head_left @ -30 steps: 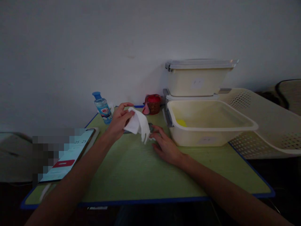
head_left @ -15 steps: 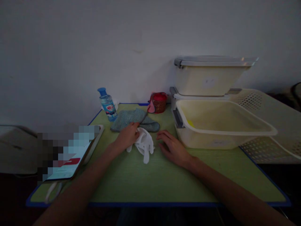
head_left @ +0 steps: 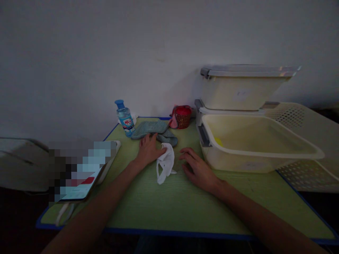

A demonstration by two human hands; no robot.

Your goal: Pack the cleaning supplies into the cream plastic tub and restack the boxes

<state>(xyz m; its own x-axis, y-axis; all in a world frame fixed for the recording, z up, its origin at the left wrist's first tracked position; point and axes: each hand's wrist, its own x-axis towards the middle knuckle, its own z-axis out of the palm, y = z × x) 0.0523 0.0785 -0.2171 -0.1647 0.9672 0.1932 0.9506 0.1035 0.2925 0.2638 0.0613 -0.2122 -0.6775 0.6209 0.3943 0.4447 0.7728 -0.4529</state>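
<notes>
A crumpled white cloth [head_left: 166, 161] with narrow, finger-like ends lies on the green tabletop [head_left: 169, 208]. My left hand [head_left: 147, 151] is open with its fingers spread. Its thumb touches the upper edge of the white cloth, and its fingertips reach the near edge of a folded grey-blue knitted cloth [head_left: 151, 127] behind it. To the right of the white cloth, my right hand [head_left: 200, 171] hovers or rests near the table, fingers loosely bent and apart, holding nothing.
A blue-capped bottle [head_left: 126, 120] and a red woven basket [head_left: 183, 118] stand at the back. An open cream bin [head_left: 238, 160] with something yellow [head_left: 218, 141] inside is on the right, before a lidded bin [head_left: 238, 93]. A perforated basket [head_left: 315, 120] and phone [head_left: 82, 188] flank them.
My left hand has lowered the white cloth from mid-air to the table and spread its fingers off it. The grey-blue knitted cloth has come into fuller view. My right hand stays beside, slightly farther away.
</notes>
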